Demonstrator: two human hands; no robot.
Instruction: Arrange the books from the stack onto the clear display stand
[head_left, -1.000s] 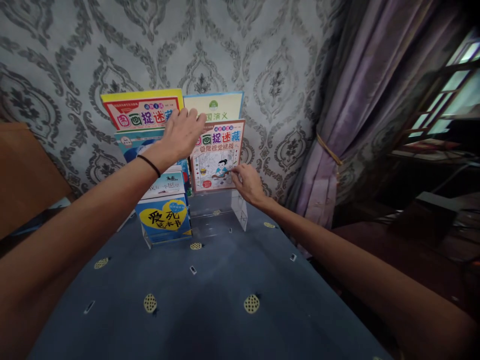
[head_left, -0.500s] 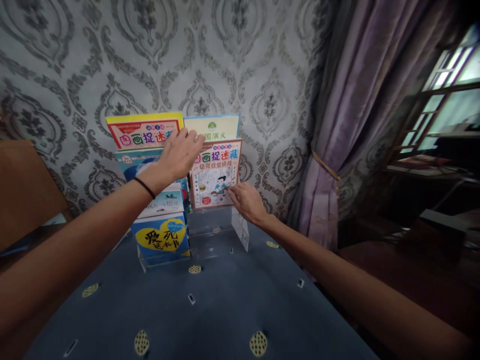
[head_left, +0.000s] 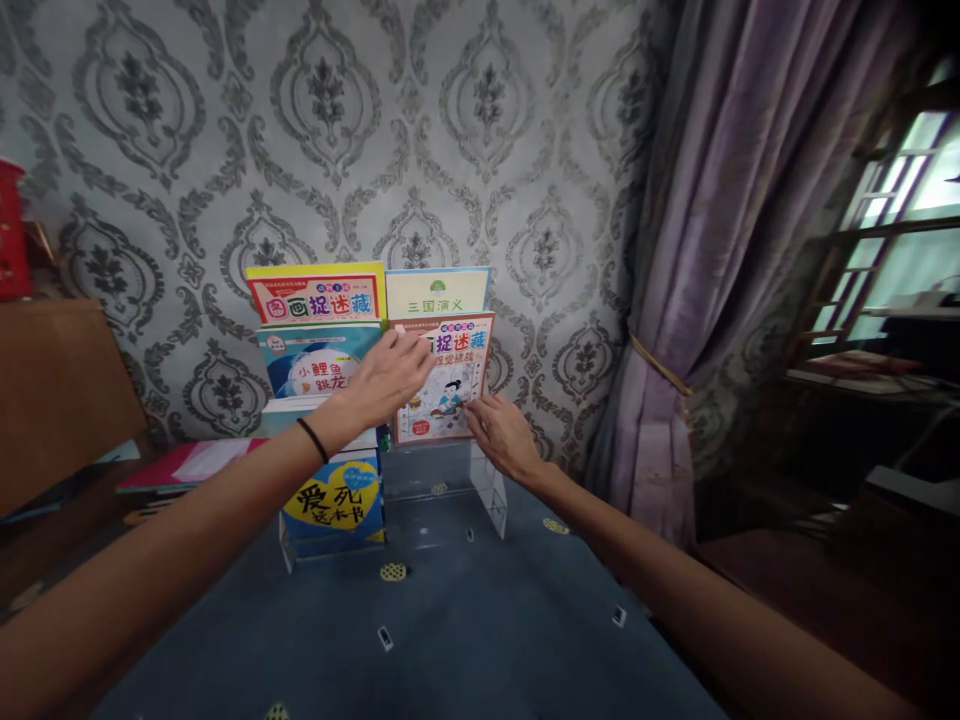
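Observation:
A clear acrylic rack (head_left: 489, 490) stands on the table and holds books in stepped rows. In its right column, a picture book (head_left: 448, 395) with a red-brown border sits upright in front of a pale green book (head_left: 437, 290). My left hand (head_left: 394, 372), a black band on its wrist, grips this picture book's left edge and hides part of its title. My right hand (head_left: 504, 435) pinches its lower right edge, thumb and fingers together. In the left column are a red-and-yellow picture book (head_left: 319, 300), a blue fish book (head_left: 315, 362), a white-topped book partly behind my left arm, and a blue book with a yellow heart (head_left: 341, 505).
The table has a dark blue patterned cloth (head_left: 480, 640). Behind the rack rises a patterned grey wall (head_left: 405, 130). A brown box (head_left: 64, 400) and a pink book or folder (head_left: 172, 468) lie left. A tied purple curtain (head_left: 652, 420) hangs right.
My left hand has slid down from the picture book's top left corner along its left edge, uncovering the pale green book's title. My right hand stays on the right edge. The view has shifted.

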